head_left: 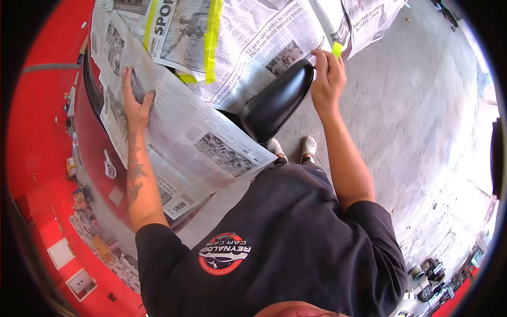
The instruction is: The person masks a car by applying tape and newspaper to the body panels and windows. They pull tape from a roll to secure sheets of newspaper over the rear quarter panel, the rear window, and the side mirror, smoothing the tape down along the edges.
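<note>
One large newspaper sheet (179, 129) lay over the side of one dark red car (117, 203), on the left of the scene, and its near corner, with the word NEWS, pointed toward the person. On this sheet rested the left hand (138, 105), its thumb spread away from the fingers, flat and without gripping.

Beyond it I counted at least three other sheets (237, 66) of printed paper, and some of them overlapped. One of these, at the far left, bore at least two long strips of yellow tape (213, 45) along its edges.

To the right of the large sheet stood out one black side mirror (277, 100), uncovered on its visible face. The right hand (328, 79) was just beside its far end, with fingers bent; one short piece of yellow-green tape (337, 49) was at the fingertips, but I cannot tell whether it was pinched or only stuck there.

Nearer, two light shoes (309, 147) stood on the grey floor (417, 127), and one black shirt (301, 238) carried one round logo (225, 254). At the left edge there was a red surface (39, 174), with two whitish squares (60, 253) on its near part.
</note>
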Available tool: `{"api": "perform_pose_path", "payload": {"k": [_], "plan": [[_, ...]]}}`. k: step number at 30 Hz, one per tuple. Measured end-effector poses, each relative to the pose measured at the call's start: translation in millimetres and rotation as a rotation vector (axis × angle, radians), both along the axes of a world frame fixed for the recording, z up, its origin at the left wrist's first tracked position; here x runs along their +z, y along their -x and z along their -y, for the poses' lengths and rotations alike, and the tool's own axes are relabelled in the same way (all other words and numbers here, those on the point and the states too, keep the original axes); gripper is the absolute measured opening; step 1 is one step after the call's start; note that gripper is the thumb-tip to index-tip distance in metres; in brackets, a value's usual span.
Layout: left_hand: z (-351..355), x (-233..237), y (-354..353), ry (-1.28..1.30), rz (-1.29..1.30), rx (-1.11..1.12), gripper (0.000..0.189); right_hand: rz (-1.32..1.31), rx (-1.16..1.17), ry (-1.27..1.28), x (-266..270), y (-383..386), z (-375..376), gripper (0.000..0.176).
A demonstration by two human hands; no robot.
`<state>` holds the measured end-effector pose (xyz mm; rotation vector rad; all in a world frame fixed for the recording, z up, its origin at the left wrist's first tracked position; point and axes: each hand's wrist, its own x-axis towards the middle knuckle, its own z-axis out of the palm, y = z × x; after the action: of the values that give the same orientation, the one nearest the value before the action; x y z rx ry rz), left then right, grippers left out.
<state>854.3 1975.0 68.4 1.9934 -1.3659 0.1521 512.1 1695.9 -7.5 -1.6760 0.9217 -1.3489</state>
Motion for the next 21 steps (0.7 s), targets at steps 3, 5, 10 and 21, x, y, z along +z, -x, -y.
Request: {"api": "perform_pose_path", "payload": {"k": [3,5,10,21], "plan": [[-0.7,-3.9,0.5,0.046,-0.015,0.008,0.082,0.013,0.012,-0.069,-26.7,44.6,-41.6,0.013],[-0.8,-6.3,-0.1,0.059,0.031,0.012,0.082,-0.13,0.106,-0.12,-41.2,78.5,-83.2,0.017],[1.1,-9.8,1.8,0.073,0.052,0.085,0.082,-0.457,0.806,-0.365,4.9,86.7,-138.7,0.05],[3.7,-50.6,-21.0,0.432,-0.225,0.607,0.054,-0.309,0.642,0.393,132.2,86.1,-135.5,0.023]]}}
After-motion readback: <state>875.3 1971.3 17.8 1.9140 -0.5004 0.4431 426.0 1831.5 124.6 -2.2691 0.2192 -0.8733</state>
